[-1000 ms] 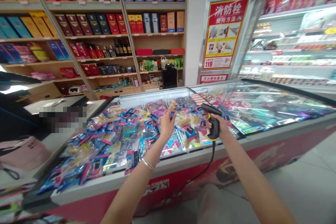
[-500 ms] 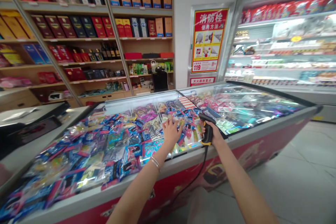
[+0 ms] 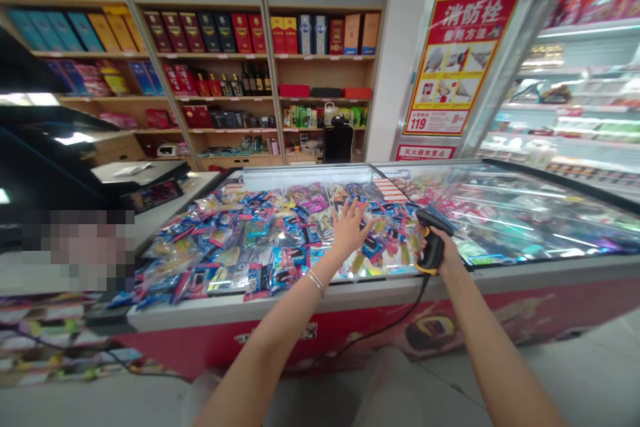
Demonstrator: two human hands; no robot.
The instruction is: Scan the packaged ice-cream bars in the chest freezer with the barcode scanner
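My left hand is stretched out with its fingers spread over a layer of small plastic packets. Whether the fingertips touch the packets, I cannot tell. In my right hand is a black and yellow barcode scanner, gripped by its handle and held over the freezer's near edge. From the handle's base a dark cable hangs down past the freezer front. Blue, pink and clear packets cover much of the left half of the chest freezer.
To the right, glass covers more goods in the freezer. A counter with dark equipment stands at the left. Behind are shelves of boxed bottles, a red wall sign and a lit refrigerated display.
My view has swung left, so the counter and dark equipment show more. My left hand's fingers are spread wider above the packets. The scanner stays in my right hand.
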